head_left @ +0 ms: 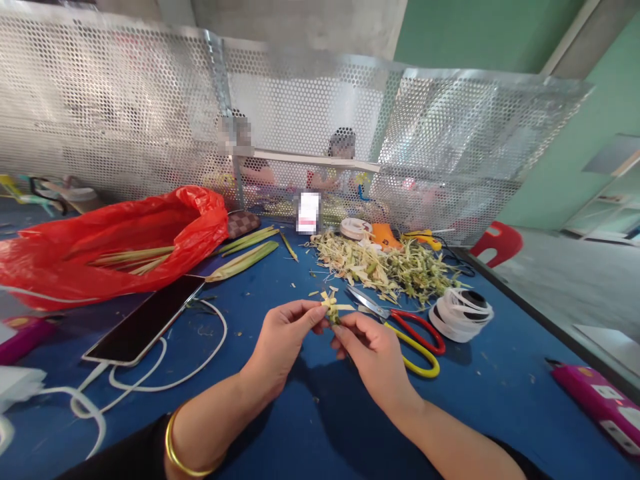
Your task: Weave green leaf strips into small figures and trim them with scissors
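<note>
A small flower-like piece of pale yellow and green leaf strips (331,308) is pinched between both hands above the blue table. My left hand (290,330) grips it from the left, thumb and fingertips together. From the right, my right hand (373,347) presses its lower end between thumb and forefinger. One pale strip sticks out to the right, towards the scissors (400,323). These lie with blades parted beside my right hand, one handle red and the other yellow. Beyond the hands is a heap of leaf pieces (375,267), pale on the left and greener on the right.
At left, a red plastic bag (125,233) holds long leaves, with a phone (150,320) and white cable (223,337) nearby. Leaf bundles (245,261) lie behind. White ribbon (457,317) sits right. A perforated metal screen (310,100) borders the table; people are beyond it.
</note>
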A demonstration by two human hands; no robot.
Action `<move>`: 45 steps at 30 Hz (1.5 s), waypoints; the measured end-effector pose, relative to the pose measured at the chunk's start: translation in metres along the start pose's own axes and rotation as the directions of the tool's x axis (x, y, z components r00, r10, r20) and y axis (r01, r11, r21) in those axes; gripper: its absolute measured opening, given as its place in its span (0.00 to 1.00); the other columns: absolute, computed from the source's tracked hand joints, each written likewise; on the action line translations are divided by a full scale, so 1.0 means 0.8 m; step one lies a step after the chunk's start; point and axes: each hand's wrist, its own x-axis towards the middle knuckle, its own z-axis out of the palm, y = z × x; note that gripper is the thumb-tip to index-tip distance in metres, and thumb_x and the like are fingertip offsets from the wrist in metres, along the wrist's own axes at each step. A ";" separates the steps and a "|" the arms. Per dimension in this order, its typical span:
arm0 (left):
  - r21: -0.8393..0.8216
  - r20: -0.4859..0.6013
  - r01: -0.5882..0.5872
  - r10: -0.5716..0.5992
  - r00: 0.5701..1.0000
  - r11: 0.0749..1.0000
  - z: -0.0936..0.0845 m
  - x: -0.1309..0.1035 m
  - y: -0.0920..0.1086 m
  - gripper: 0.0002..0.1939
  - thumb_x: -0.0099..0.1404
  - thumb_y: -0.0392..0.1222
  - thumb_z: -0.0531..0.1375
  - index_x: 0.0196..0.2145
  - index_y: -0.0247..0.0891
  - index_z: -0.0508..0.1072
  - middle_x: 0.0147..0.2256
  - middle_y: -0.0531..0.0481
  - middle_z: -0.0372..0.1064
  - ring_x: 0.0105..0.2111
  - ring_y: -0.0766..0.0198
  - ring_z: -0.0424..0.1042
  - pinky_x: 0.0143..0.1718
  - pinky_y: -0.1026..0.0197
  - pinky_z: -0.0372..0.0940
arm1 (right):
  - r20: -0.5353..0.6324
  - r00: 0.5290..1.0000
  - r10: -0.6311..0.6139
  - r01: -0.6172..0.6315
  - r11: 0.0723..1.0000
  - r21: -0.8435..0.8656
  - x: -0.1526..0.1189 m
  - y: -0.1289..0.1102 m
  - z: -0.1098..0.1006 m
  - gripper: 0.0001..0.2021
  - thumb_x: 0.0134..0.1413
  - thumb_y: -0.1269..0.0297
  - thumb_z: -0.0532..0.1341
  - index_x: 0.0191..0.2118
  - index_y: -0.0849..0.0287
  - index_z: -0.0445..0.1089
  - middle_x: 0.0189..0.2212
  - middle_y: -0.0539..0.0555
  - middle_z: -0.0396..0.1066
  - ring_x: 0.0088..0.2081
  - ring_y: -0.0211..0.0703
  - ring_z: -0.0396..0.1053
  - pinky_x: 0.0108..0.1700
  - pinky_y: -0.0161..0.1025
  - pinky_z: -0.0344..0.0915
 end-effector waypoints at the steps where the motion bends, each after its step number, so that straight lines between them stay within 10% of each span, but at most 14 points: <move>1: 0.002 -0.015 0.011 -0.011 1.000 1.000 0.000 0.000 -0.001 0.11 0.55 0.46 0.63 0.25 0.34 0.75 0.23 0.51 0.70 0.26 0.67 0.65 0.32 0.65 0.60 | 0.001 1.000 0.002 -0.002 1.000 -0.004 0.000 0.001 0.000 0.09 0.55 0.59 0.60 0.30 0.59 0.71 0.21 0.49 0.71 0.23 0.37 0.68 0.27 0.32 0.66; 11: 0.044 -0.028 0.015 -0.014 1.000 0.999 0.004 -0.004 0.004 0.07 0.52 0.42 0.66 0.24 0.35 0.77 0.20 0.53 0.70 0.24 0.70 0.65 0.29 0.68 0.60 | -0.048 0.999 0.010 -0.002 0.985 0.172 0.004 0.002 -0.001 0.12 0.48 0.58 0.66 0.39 0.55 0.69 0.33 0.51 0.75 0.35 0.44 0.72 0.38 0.38 0.67; 25: 0.107 0.052 -0.013 0.008 0.999 0.994 0.005 -0.003 0.001 0.06 0.53 0.41 0.65 0.25 0.35 0.76 0.21 0.54 0.71 0.24 0.69 0.66 0.29 0.68 0.61 | -0.063 0.992 0.113 -0.085 0.937 0.339 0.004 -0.004 -0.003 0.04 0.45 0.66 0.67 0.31 0.57 0.73 0.24 0.47 0.72 0.29 0.37 0.68 0.35 0.34 0.63; 37: -0.014 0.133 0.116 -0.113 0.985 0.993 0.002 0.000 -0.002 0.10 0.54 0.43 0.64 0.21 0.34 0.73 0.20 0.52 0.68 0.23 0.69 0.63 0.30 0.66 0.59 | 0.068 0.979 0.192 -0.200 0.845 0.495 0.004 -0.004 -0.005 0.05 0.45 0.65 0.67 0.28 0.60 0.73 0.24 0.48 0.70 0.29 0.37 0.66 0.37 0.36 0.62; 45: -0.133 0.106 0.214 -0.201 0.974 0.968 0.006 -0.004 0.001 0.16 0.55 0.53 0.62 0.27 0.35 0.75 0.24 0.50 0.70 0.26 0.67 0.67 0.32 0.65 0.61 | -0.049 0.980 0.192 -0.145 0.864 0.483 0.005 -0.005 -0.005 0.07 0.42 0.63 0.68 0.29 0.59 0.74 0.25 0.49 0.72 0.30 0.37 0.66 0.37 0.36 0.63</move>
